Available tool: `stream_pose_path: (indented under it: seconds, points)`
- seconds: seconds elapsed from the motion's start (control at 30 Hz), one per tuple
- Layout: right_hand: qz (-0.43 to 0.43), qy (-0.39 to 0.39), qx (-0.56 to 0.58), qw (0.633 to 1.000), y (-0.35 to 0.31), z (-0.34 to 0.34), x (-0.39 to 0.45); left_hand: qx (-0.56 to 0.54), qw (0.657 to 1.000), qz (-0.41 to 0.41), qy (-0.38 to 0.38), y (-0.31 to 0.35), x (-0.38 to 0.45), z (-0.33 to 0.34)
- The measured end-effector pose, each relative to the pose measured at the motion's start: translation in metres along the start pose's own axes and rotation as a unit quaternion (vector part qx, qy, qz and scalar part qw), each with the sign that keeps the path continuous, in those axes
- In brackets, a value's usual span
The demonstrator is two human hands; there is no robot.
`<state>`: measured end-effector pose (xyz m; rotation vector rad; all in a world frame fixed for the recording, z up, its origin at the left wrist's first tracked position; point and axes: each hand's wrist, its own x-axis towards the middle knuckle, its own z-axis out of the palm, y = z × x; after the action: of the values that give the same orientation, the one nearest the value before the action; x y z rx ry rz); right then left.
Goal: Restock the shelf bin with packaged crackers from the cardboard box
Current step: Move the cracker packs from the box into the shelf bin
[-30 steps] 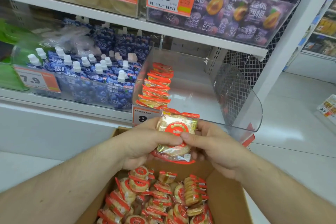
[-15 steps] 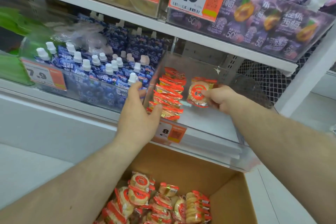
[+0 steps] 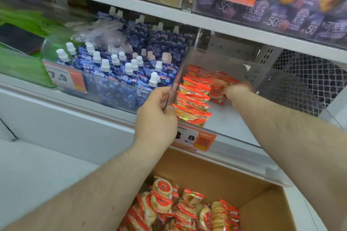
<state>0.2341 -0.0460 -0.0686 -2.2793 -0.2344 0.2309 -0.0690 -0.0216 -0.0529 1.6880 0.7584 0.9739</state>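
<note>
Clear acrylic of the shelf bin (image 3: 221,124) is pinched at its left wall by the left hand (image 3: 155,116); right of the stacked row (image 3: 193,97), the right hand (image 3: 237,92), deeper in now, grips the cracker packet (image 3: 216,91), nearly placed.

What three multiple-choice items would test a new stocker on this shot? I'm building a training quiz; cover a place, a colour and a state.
1. Where is the cracker pack in the right hand?
A. inside the clear shelf bin
B. in the cardboard box
C. on the floor

2. What colour are the caps on the blue pouches?
A. red
B. white
C. black

3. What is the left hand doing?
A. hanging free
B. lifting a pouch
C. holding the bin's side wall

Answers:
A: the right hand holds the cracker pack inside the shelf bin, beside the stacked packs.
B: the blue pouches have white caps.
C: the left hand closes its grip on the wall's edge.
</note>
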Motion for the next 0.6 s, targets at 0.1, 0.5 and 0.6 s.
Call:
stream_pose_path:
  seconds: [0.1, 0.5, 0.6]
  points:
    - [0.002, -0.116, 0.061, 0.991, -0.004, 0.004, -0.003, -0.001, 1.0, 0.0, -0.004, 0.0, -0.001, 0.0]
    - [0.016, -0.113, 0.065, 0.991, -0.01, -0.04, -0.064, 0.179, 0.969, 0.154, 0.069, 0.001, -0.009, 0.002]
    - [0.005, -0.087, 0.074, 0.993, -0.017, -0.052, -0.088, 0.206, 0.947, 0.242, 0.054, 0.005, -0.018, 0.005]
